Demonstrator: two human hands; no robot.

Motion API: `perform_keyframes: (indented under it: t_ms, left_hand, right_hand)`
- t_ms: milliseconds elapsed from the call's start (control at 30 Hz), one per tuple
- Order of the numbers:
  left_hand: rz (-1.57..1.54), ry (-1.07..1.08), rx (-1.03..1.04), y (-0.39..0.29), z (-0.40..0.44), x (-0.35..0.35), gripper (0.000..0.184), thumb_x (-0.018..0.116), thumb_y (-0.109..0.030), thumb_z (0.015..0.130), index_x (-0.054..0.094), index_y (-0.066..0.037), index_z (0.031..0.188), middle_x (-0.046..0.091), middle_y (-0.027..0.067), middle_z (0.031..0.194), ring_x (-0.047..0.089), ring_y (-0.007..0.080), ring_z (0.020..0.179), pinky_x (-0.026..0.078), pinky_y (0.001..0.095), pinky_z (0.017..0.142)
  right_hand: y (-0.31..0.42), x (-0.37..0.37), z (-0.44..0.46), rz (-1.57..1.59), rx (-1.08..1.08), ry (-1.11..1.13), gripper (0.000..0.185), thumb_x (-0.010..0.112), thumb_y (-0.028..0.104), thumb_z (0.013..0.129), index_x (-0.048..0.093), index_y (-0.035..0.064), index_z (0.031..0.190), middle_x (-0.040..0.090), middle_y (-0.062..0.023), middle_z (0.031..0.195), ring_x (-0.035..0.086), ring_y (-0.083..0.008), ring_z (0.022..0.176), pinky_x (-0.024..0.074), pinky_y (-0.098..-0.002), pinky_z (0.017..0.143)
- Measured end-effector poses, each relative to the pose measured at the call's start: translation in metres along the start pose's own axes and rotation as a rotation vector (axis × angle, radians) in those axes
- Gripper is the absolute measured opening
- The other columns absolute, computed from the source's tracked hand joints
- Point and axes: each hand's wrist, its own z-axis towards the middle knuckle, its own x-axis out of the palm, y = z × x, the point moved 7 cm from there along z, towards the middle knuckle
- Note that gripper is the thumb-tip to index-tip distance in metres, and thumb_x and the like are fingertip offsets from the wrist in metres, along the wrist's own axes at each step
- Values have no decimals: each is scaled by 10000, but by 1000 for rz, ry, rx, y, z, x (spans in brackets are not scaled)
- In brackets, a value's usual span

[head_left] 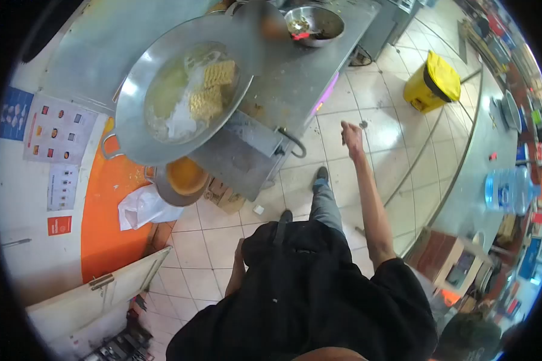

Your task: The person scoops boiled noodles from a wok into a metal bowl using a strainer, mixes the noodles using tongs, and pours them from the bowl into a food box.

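Note:
Out in front of my body on the right, my right hand (352, 138) hangs in the air over the tiled floor. Its fingers are curled into a loose fist, and no object shows in it. Of my left arm only a piece of forearm (237, 268) shows beside the black shirt; the hand itself is hidden. A large metal wok (132, 102) at the upper left holds cloudy, foamy liquid with blocks of dry noodles (206, 103) in it. Neither hand touches the wok.
A metal bowl (331, 39) with food scraps sits on the steel counter (301, 72). Below the wok are a pan of orange liquid (185, 177) and a white plastic bag (144, 207). A yellow bin (424, 87) and a long counter (473, 174) with a water bottle (507, 190) stand right.

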Motion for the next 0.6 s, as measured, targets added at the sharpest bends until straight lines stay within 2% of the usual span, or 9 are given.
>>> perform_keyframes:
  t_ms: [133, 233, 300, 400, 433, 467, 500, 567, 600]
  left_hand:
    - [-260, -118, -117, -21, 4, 43, 123, 597, -110, 687, 556, -94, 573, 487, 37, 546, 428, 132, 431, 326, 300, 410]
    - [-521, -210, -198, -47, -2, 93, 118, 591, -83, 679, 548, -100, 571, 471, 16, 538, 405, 113, 416, 311, 285, 396]
    - [-599, -212, -197, -80, -5, 133, 120, 587, -65, 674, 542, -105, 569, 460, 3, 533, 390, 100, 405, 301, 275, 387]
    - [961, -325, 643, -175, -13, 202, 152, 602, -85, 693, 554, -87, 549, 484, 10, 514, 401, 96, 408, 300, 260, 387]
    - [923, -289, 630, -180, -16, 228, 149, 602, -88, 693, 556, -87, 552, 487, 12, 516, 406, 99, 412, 304, 262, 390]
    - [667, -225, 476, -184, -16, 243, 145, 602, -90, 693, 559, -88, 554, 490, 13, 519, 411, 103, 415, 308, 264, 392]
    - [440, -190, 336, -188, -14, 258, 142, 602, -92, 693, 562, -89, 557, 493, 15, 521, 416, 106, 419, 313, 266, 395]
    - [285, -168, 222, -204, -20, 288, 136, 602, -97, 693, 567, -90, 562, 500, 19, 526, 427, 112, 426, 321, 270, 401]
    - [227, -169, 176, -209, -23, 299, 133, 602, -99, 693, 569, -90, 565, 503, 21, 528, 432, 116, 430, 325, 272, 404]
  right_hand:
    - [78, 56, 141, 45, -125, 203, 290, 561, 290, 894, 544, 98, 678, 439, 41, 570, 396, -57, 481, 332, -244, 416]
    - [147, 95, 215, 63, -128, 334, 269, 552, 284, 918, 574, 78, 746, 444, 45, 575, 385, -57, 475, 313, -241, 425]
    - [207, 105, 238, 53, -246, 451, 260, 550, 280, 923, 592, 70, 775, 437, 47, 572, 380, -56, 478, 311, -240, 430]
    - [249, 93, 308, 44, -270, 459, 279, 545, 302, 927, 611, 56, 814, 443, 45, 577, 387, -57, 492, 319, -240, 443]
    - [253, 90, 332, 39, -249, 446, 291, 543, 314, 928, 617, 51, 825, 448, 44, 580, 392, -57, 498, 323, -240, 447]
    - [280, 81, 334, -67, -228, 387, 354, 533, 352, 929, 599, 25, 813, 475, 26, 607, 417, -64, 550, 347, -246, 484]
    - [297, 76, 342, -11, -338, 413, 373, 531, 363, 928, 596, 15, 814, 481, 19, 614, 422, -67, 568, 352, -250, 496]
    - [325, 69, 362, 116, -561, 463, 411, 527, 385, 925, 590, -6, 815, 492, 7, 630, 432, -75, 604, 361, -258, 519]
    - [314, 71, 401, -160, -605, 493, 410, 512, 367, 925, 590, -26, 836, 517, -20, 667, 441, -85, 667, 391, -266, 568]
